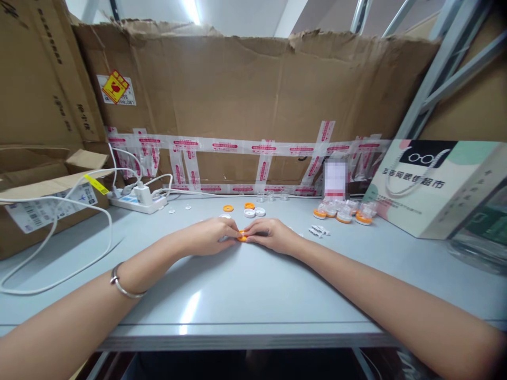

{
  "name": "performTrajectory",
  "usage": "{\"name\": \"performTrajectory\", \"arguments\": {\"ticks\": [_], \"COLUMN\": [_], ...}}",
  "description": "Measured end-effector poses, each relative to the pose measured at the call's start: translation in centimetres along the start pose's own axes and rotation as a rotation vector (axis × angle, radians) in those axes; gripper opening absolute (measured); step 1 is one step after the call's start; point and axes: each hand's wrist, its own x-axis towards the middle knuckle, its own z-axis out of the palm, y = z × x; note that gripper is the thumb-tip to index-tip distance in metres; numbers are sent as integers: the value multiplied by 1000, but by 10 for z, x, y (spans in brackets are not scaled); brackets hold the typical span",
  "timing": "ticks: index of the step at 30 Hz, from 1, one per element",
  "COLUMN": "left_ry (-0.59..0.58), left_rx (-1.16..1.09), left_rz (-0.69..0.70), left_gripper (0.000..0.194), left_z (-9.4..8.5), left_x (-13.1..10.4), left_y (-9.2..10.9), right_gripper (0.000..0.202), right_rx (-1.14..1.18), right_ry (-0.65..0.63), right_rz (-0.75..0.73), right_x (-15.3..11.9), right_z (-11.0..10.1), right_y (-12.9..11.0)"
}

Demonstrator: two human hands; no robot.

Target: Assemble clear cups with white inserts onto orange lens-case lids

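Note:
Over the middle of the table, my left hand (212, 235) and my right hand (275, 235) meet at a small orange ring (242, 238). Fingertips of both hands pinch it from opposite sides, and a small white piece seems to sit on top of it. Just beyond my hands lie white round rings (249, 212), an orange ring (249, 205) and another orange ring (228, 208). A white ring (225, 216) is partly hidden behind my left hand. To the right of my right hand are several small white pieces (319, 230).
Clear-topped orange and white round pieces (344, 215) cluster at the back right, beside a paper bag (428, 184). A power strip (144, 202) with looping white cables and an open cardboard box (51, 195) stand left. A large taped carton (245, 95) walls off the back.

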Motion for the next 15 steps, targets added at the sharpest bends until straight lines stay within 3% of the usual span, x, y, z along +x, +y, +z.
{"name": "performTrajectory", "arguments": {"ticks": [4,8,12,15], "left_ry": [-2,-28,48,-71], "left_rx": [104,69,117,205], "left_rz": [-30,-36,-229,-397], "left_gripper": [29,28,27,25], "left_z": [3,-10,-32,-40], "left_x": [0,-1,-11,-21], "left_y": [5,1,-26,-53], "right_gripper": [19,19,20,24], "right_rx": [-126,-113,-36,-4], "right_ry": [-42,-57,-30,-14], "right_rz": [-39,-52,-8,75], "right_x": [0,0,-1,-1], "right_z": [0,-3,-7,-9], "right_y": [-3,-6,-8,-10]}}
